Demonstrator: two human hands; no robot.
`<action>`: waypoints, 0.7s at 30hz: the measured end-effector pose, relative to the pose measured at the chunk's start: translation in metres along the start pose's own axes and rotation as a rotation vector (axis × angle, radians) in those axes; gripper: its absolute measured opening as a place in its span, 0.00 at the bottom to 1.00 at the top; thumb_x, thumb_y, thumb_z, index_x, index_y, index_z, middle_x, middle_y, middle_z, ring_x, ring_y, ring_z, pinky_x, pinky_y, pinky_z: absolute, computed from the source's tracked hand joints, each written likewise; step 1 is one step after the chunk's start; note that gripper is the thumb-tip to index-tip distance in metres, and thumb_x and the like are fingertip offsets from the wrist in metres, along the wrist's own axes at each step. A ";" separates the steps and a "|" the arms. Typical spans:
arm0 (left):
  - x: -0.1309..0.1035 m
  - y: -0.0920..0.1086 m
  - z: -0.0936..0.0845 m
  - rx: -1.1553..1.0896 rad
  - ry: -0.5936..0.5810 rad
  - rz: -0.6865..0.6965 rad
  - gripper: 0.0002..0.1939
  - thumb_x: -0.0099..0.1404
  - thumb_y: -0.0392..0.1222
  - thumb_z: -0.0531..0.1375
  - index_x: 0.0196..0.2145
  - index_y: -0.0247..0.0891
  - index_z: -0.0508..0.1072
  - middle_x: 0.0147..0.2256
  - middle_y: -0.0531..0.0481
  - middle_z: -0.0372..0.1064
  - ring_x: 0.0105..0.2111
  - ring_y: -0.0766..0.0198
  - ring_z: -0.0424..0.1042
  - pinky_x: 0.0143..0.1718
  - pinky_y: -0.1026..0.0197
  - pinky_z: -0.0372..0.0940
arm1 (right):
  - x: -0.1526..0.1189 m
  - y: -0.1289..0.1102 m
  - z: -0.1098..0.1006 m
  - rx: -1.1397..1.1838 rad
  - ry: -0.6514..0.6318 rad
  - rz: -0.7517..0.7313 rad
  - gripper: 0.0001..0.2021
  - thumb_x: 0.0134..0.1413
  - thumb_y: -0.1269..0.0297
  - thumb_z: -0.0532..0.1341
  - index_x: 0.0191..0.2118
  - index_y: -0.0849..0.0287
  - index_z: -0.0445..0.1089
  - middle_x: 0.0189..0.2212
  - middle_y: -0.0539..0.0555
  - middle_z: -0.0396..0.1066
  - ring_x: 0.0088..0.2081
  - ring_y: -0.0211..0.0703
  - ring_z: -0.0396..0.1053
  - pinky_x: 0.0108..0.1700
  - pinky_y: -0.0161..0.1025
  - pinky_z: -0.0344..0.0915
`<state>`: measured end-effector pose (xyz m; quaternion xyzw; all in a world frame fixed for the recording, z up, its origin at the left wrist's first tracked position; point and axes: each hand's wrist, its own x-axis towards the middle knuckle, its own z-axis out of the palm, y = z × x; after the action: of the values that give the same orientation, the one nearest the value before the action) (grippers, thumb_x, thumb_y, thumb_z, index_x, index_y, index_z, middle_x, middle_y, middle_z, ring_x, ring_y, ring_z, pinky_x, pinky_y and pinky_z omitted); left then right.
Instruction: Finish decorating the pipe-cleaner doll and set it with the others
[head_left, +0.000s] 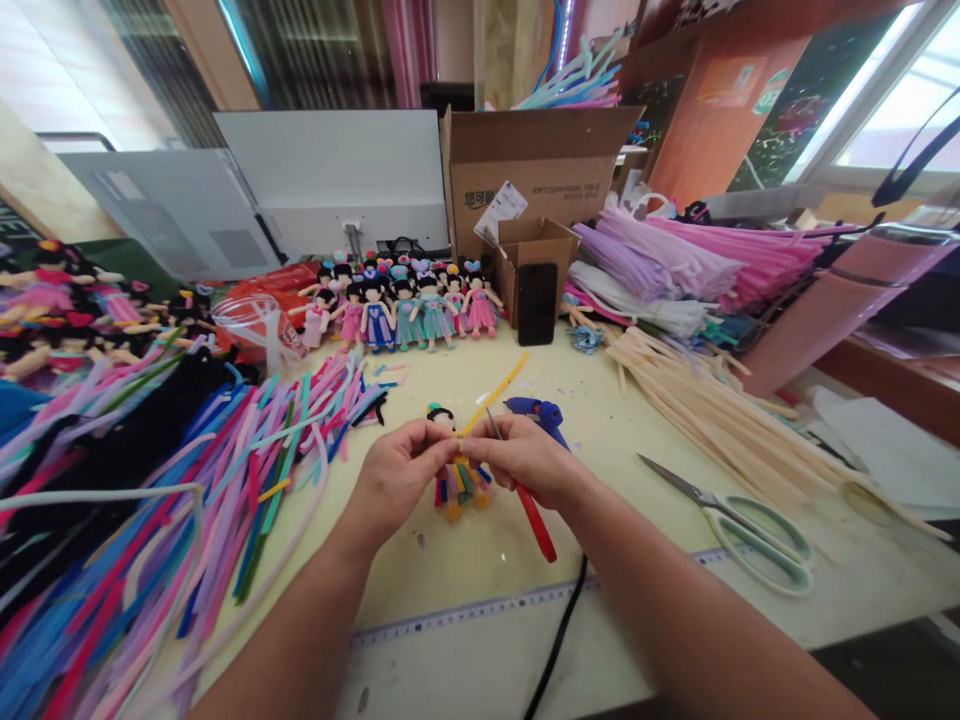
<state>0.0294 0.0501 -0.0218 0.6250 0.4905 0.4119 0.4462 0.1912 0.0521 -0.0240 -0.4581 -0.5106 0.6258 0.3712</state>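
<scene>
I have my left hand and right hand together, pinched on the doll and yellow strip; the right also holds a red tool near the glue gun.

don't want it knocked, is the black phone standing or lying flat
Standing upright: the black phone rests on a short edge, long sides rising before the small cardboard box.
</scene>
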 end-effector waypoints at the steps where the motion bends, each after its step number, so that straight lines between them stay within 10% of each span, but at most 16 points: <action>1: 0.000 0.000 0.000 -0.008 -0.001 -0.003 0.09 0.52 0.46 0.62 0.25 0.36 0.73 0.21 0.53 0.69 0.22 0.66 0.67 0.25 0.64 0.64 | 0.000 0.000 0.000 0.030 -0.012 0.000 0.12 0.43 0.62 0.67 0.22 0.61 0.64 0.12 0.41 0.59 0.12 0.25 0.51 0.14 0.27 0.45; 21: 0.000 0.002 -0.003 -0.037 -0.039 -0.016 0.11 0.55 0.47 0.61 0.24 0.37 0.70 0.20 0.53 0.67 0.22 0.66 0.66 0.25 0.63 0.63 | 0.006 0.009 0.001 -0.008 0.187 -0.182 0.11 0.50 0.60 0.62 0.25 0.61 0.66 0.21 0.46 0.67 0.14 0.25 0.52 0.14 0.27 0.49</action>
<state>0.0266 0.0508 -0.0192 0.6207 0.4790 0.4052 0.4702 0.1879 0.0558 -0.0343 -0.4677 -0.5158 0.5418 0.4707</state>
